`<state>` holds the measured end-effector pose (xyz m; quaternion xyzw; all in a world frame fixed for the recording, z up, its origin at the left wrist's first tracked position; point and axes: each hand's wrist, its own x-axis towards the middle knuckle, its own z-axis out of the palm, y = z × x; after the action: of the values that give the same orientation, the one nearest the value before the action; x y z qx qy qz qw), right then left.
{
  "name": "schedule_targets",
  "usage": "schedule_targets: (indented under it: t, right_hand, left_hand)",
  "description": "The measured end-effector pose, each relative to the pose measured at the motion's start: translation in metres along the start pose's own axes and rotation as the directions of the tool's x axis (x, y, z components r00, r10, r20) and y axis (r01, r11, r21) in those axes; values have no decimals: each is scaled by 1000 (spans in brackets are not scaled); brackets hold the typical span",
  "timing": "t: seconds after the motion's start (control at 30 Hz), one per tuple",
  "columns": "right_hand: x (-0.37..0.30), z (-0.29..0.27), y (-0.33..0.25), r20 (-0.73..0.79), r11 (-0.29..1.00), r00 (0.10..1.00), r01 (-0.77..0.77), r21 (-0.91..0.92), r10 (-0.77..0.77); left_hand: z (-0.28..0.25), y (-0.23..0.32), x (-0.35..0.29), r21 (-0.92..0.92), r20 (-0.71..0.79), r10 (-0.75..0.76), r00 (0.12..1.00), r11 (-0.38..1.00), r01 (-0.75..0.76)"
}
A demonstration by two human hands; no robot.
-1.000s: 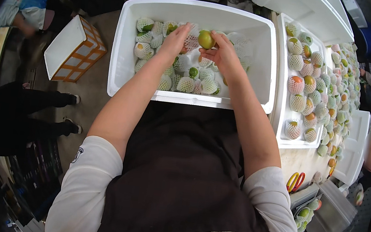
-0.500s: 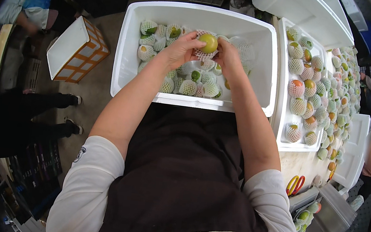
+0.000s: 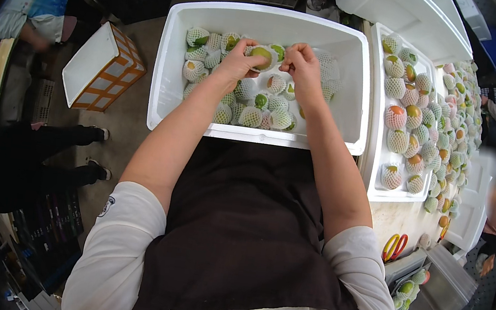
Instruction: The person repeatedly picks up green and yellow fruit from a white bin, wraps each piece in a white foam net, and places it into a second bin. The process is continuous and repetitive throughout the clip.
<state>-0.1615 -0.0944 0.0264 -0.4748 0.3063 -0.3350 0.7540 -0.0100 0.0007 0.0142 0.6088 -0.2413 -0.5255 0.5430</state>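
Observation:
My left hand (image 3: 236, 65) grips a round yellow-green fruit (image 3: 264, 58), partly sleeved in a white foam net, above the white foam box (image 3: 256, 135). Just right of it, my right hand (image 3: 305, 69) is closed with its fingertips pinched; whether anything is between them I cannot make out. Below both hands, several net-wrapped fruits (image 3: 251, 117) lie along the near side of the box. More wrapped fruits (image 3: 198, 37) fill its left end. Loose foam nets (image 3: 328, 67) lie at its right side.
A white foam tray (image 3: 399, 195) of wrapped fruits stands right of the box, beside a larger heap of fruits (image 3: 458, 128). Scissors with red and yellow handles (image 3: 395, 247) lie nearer. An orange-taped foam box (image 3: 109, 73) stands at left, close to another person's legs (image 3: 70, 139).
My right hand has moved off the fruit and slightly up, and is now pinched beside it. My left hand has shifted a little left with the fruit.

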Motion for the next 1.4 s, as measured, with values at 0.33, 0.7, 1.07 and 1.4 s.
schedule_targets:
  t: [0.33,0.7,1.07,1.4]
  right_hand:
    - [-7,9,28,195,560,958,282,-779,-211]
    - [-80,-117,-113,-335,989,933,147,26,-130]
    - [-133,-325,-227,-582,905,782,387,176,-222]
    - [-34,-64,-105,18,917,984,-158,-367,176]
  left_hand:
    - [-11,-19,17,-131,252,-163,954,971,200]
    - [-4,-10,12,-120,130,-107,986,985,123]
    - [-8,-26,19,-26,52,-49,997,998,51]
    - [-15,-12,11,-124,-176,-50,983,992,28]
